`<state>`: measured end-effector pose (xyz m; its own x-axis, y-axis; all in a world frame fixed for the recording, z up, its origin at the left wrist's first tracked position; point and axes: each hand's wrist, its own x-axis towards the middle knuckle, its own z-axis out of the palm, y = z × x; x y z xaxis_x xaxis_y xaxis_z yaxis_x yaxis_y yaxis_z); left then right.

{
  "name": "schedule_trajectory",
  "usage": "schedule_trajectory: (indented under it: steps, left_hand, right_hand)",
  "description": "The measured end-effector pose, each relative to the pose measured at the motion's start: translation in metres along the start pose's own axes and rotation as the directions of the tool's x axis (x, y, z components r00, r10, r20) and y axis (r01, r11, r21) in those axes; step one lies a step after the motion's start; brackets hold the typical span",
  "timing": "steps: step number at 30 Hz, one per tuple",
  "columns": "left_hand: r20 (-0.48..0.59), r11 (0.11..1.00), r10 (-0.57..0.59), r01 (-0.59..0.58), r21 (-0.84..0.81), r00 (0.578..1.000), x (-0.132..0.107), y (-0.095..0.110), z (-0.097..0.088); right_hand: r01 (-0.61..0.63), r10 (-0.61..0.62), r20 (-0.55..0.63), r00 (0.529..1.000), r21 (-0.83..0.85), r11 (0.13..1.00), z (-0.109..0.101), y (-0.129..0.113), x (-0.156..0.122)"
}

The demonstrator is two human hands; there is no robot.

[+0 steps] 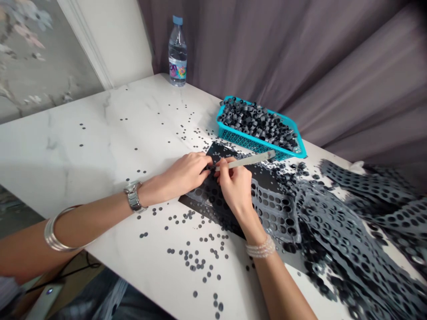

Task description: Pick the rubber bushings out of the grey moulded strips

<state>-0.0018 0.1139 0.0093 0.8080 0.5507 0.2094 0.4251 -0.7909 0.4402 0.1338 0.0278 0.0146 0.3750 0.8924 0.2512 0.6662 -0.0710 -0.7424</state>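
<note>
Pale flat strip (pixel 247 161) gripped in the curled fingers (pixel 224 165) of the right hand (pixel 235 189), its far end reaching out past the top edge of a dark grey perforated sheet (pixel 273 209), its near end just above that sheet. Left hand (pixel 180 175) lying at the sheet's left end, bent fingers (pixel 200 166) closed together, tips beside the strip's near end; anything small pinched between them, impossible to tell. Silver wristwatch (pixel 133 197) and wide silver bangle (pixel 53 231) on the left arm, strand of pale beads (pixel 261 247) around the right wrist, just below the sheet. Beyond the sheet, turquoise plastic lattice basket (pixel 233 138) heaped with small dark rings (pixel 256 122). Farther beyond the sheet, clear plastic water bottle (pixel 177 53) with a blue cap, upright at the far corner of the white marble-patterned worktop (pixel 66 146). Left of and below the sheet, small round dark discs (pixel 195 262) scattered widely. Right of the sheet, overlapping dark punched sheets (pixel 360 240) in a loose heap, blurred toward the edge.
</note>
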Motion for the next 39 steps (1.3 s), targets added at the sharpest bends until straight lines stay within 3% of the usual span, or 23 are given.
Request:
schedule_trajectory:
  steps: [7,15,25,28,30,33,36,39]
  left_hand:
    - [0.011,1.000,-0.006,0.006,-0.026,1.000,0.003,0.002,0.001]
    - [-0.014,0.999,0.004,-0.005,-0.031,1.000,0.003,0.001,-0.002]
    - [-0.033,0.999,0.016,-0.018,-0.050,0.999,0.003,0.004,0.000]
    - [-0.048,0.977,-0.100,0.089,-0.195,0.994,0.003,0.012,-0.015]
    - [-0.065,0.881,-0.280,0.230,-0.413,0.958,0.004,0.013,-0.031]
    - [0.015,0.542,-0.469,0.301,-0.784,0.883,0.006,0.004,-0.048]
    - [0.239,0.175,-0.434,0.342,-0.923,0.868,0.009,-0.006,-0.050]
    - [0.420,-0.075,-0.367,0.423,-0.903,0.830,0.010,-0.008,-0.044]
  right_hand:
    - [0.087,-0.085,0.022,0.996,-0.094,0.992,0.003,-0.004,0.002]
    - [0.036,-0.036,0.005,0.999,0.005,0.999,0.000,0.000,0.000]
    - [0.115,-0.115,0.012,0.993,-0.111,0.987,0.004,-0.003,0.000]
    - [0.096,-0.095,0.012,0.995,-0.109,0.989,0.005,-0.004,0.001]
    - [0.057,-0.056,0.013,0.998,-0.074,0.996,0.005,-0.003,0.001]
    - [-0.013,0.013,0.009,1.000,0.024,1.000,0.005,0.000,0.002]
    - [-0.094,0.100,-0.023,0.995,0.178,0.980,0.005,0.002,0.002]
    - [-0.166,0.206,-0.068,0.976,0.376,0.912,0.002,0.004,0.004]
